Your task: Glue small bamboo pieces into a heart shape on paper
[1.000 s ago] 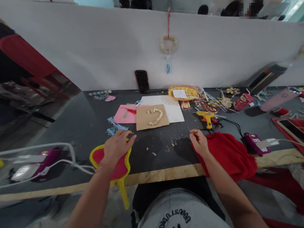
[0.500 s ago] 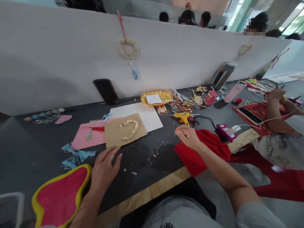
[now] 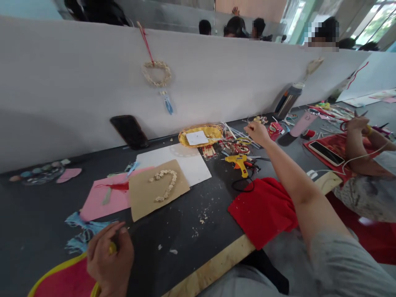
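Observation:
My left hand (image 3: 110,258) is curled over the corner of a pink pad with a yellow rim (image 3: 66,280); a bit of yellow shows between thumb and fingers. My right hand (image 3: 257,133) is closed in a pinch, reached out over the loose straws and scraps (image 3: 236,140) at the back; whatever it may hold is hidden. Between the hands, a brown card (image 3: 145,198) bears an open curve of small pale pieces (image 3: 170,185). A yellow hot glue gun (image 3: 238,161) lies below my right hand, and a red cloth (image 3: 262,210) is under that forearm.
A yellow basket (image 3: 182,140) stands by the white partition (image 3: 93,74), near a leaning phone (image 3: 130,130). Blue tassels (image 3: 77,227) and pink paper (image 3: 102,189) lie left. A flask (image 3: 289,101) and pink bottle (image 3: 305,122) stand right, beside another person's hands (image 3: 355,123).
My right hand has moved up and away from over the red cloth to the back of the table. My left hand has shifted down and left and curled onto the pad's corner.

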